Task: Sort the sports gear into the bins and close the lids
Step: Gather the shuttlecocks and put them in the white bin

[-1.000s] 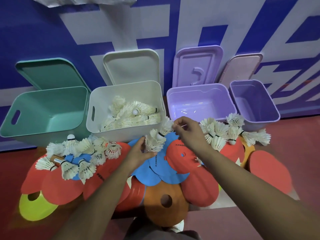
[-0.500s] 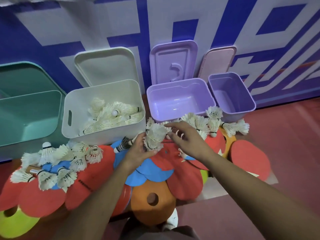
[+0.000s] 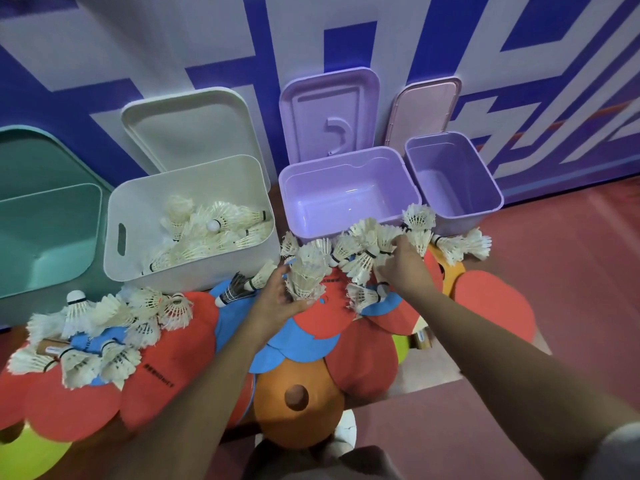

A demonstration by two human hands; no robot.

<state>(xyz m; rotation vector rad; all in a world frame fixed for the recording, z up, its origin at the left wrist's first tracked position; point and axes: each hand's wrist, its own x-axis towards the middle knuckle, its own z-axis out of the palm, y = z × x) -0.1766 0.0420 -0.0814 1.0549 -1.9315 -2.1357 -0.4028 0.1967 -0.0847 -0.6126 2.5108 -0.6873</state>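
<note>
Four open bins stand along the wall: a teal bin (image 3: 41, 202), a white bin (image 3: 138, 209) holding several shuttlecocks, a lilac bin (image 3: 346, 168) and a smaller purple bin (image 3: 453, 143). My left hand (image 3: 277, 303) grips a stacked bunch of white shuttlecocks (image 3: 306, 275) in front of the white and lilac bins. My right hand (image 3: 403, 268) reaches into a cluster of shuttlecocks (image 3: 367, 247) before the lilac bin, fingers curled among them. Another heap of shuttlecocks (image 3: 100, 327) lies at the left. Flat red, blue and orange disc markers (image 3: 360, 362) cover the floor under everything.
Each bin's lid leans on the blue-and-white wall behind it: a white lid (image 3: 187, 126), a lilac lid (image 3: 329, 109), a pink lid (image 3: 426, 105). A dark-feathered shuttlecock (image 3: 235, 289) lies by the white bin. A yellow cone (image 3: 24, 452) sits bottom left. Red floor spreads to the right.
My right hand has moved right, from beside the left hand's bunch into the cluster before the lilac bin. My left hand keeps its bunch. The camera has turned rightward.
</note>
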